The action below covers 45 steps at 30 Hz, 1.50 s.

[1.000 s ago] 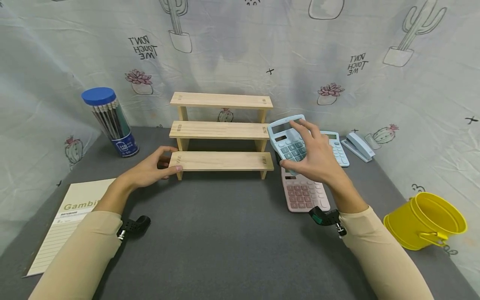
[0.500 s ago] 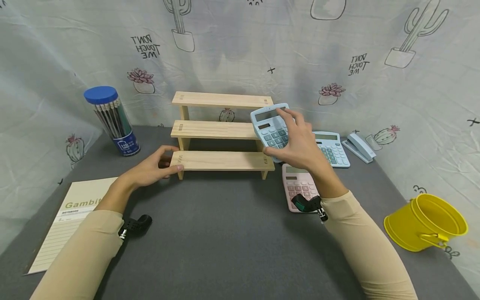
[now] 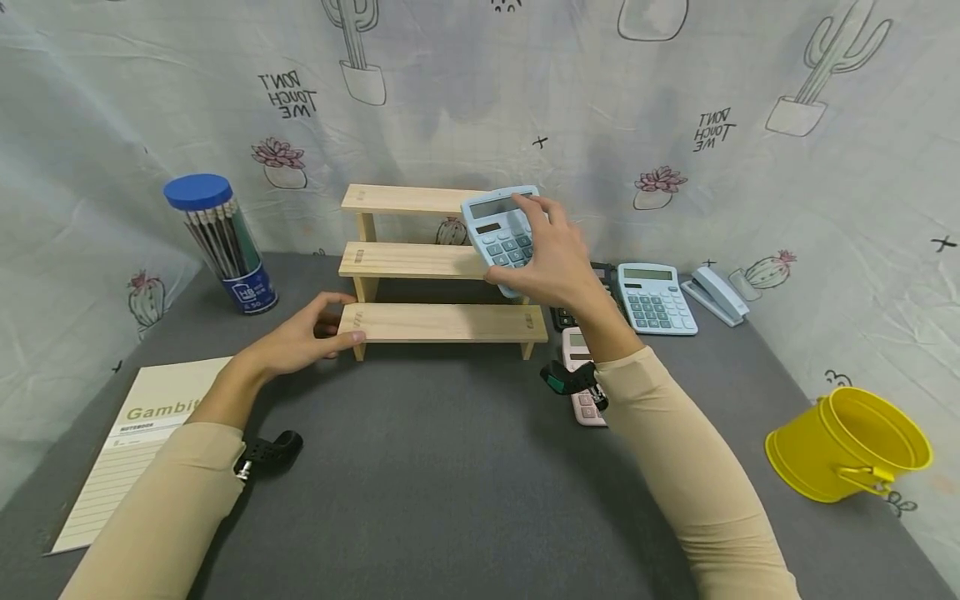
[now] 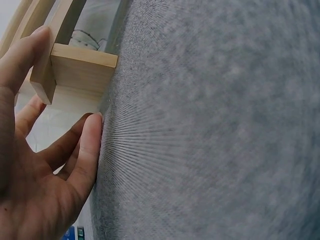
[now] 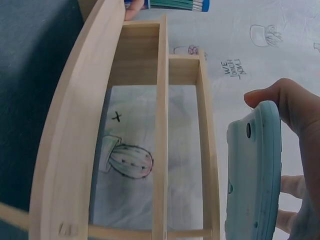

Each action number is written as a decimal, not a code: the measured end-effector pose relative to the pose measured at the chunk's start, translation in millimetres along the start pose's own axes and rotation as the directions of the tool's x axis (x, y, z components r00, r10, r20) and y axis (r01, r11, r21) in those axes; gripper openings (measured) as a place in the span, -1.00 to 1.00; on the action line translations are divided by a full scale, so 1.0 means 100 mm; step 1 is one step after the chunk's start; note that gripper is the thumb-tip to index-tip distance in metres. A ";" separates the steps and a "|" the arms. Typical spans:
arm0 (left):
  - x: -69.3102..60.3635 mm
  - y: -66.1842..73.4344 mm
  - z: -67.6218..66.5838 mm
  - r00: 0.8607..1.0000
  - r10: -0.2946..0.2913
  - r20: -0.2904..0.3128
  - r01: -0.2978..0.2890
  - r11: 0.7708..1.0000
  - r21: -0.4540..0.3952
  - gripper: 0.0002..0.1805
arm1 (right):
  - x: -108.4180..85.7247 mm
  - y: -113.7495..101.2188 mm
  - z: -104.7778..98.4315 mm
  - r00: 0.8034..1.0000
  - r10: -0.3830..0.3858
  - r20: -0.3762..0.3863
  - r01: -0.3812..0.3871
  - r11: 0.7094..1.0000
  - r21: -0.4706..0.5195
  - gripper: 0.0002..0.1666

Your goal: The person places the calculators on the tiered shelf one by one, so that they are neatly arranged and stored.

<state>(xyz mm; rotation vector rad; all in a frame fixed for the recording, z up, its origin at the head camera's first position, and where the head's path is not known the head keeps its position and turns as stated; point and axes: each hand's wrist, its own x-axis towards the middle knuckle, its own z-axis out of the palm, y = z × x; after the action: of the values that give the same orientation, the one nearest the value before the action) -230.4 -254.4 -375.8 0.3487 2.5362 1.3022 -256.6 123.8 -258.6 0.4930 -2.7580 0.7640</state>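
A three-tier wooden rack [image 3: 442, 322] stands at the back middle. My left hand [image 3: 311, 335] grips the left end of its lowest shelf; in the left wrist view the thumb of that hand [image 4: 55, 165] lies on the shelf board [image 4: 44, 82]. My right hand [image 3: 551, 258] holds a light blue calculator [image 3: 504, 242] by its edges, tilted, in front of the right part of the upper shelves. In the right wrist view the calculator's back [image 5: 254, 175] faces the rack [image 5: 70, 130], with a gap between them.
Right of the rack lie a second blue calculator [image 3: 654, 300], a pink one [image 3: 587, 410] partly behind my right wrist, a black one [image 3: 562, 319] and a stapler [image 3: 716, 293]. A yellow bucket [image 3: 832, 446] is far right. Left are a pencil tub [image 3: 251, 287] and a notebook [image 3: 105, 483].
My right hand has carried the blue calculator leftward and up, from above the other calculators to the front of the rack. My left hand has stayed on the lowest shelf.
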 end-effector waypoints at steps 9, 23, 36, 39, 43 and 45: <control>0.00 -0.04 -0.01 1.000 0.006 -0.013 -0.006 1.000 0.009 -0.13 | 0.29 -0.26 0.18 1.000 0.027 0.002 -0.027 0.999 -0.025 0.18; -0.01 -0.02 -0.03 0.999 0.032 -0.018 -0.031 0.999 0.025 -0.14 | 0.57 -0.63 0.29 0.999 0.033 0.027 -0.031 0.995 -0.094 0.15; -0.02 -0.07 -0.02 0.999 0.032 -0.020 -0.032 0.999 0.017 -0.16 | 0.82 -0.87 0.40 0.994 0.064 0.094 -0.048 0.985 -0.163 0.05; -0.03 -0.08 -0.01 1.000 0.027 -0.009 -0.027 0.999 0.022 -0.16 | 0.87 -0.89 0.41 0.989 0.077 0.128 -0.054 0.983 -0.177 0.04; -0.02 -0.07 0.01 1.000 0.024 -0.008 -0.024 1.000 0.020 -0.16 | 0.93 -0.92 0.40 0.984 0.099 0.148 -0.070 0.979 -0.190 0.04; -0.02 -0.05 0.01 1.000 0.026 -0.015 -0.025 0.999 0.022 -0.16 | 0.96 -0.93 0.40 0.983 0.107 0.150 -0.077 0.979 -0.191 0.04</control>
<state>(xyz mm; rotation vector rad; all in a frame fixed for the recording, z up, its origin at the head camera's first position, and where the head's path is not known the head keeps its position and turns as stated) -228.4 -257.2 -380.7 0.3783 2.5683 1.2923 -314.4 2.8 -219.4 0.4076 -2.9815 0.5003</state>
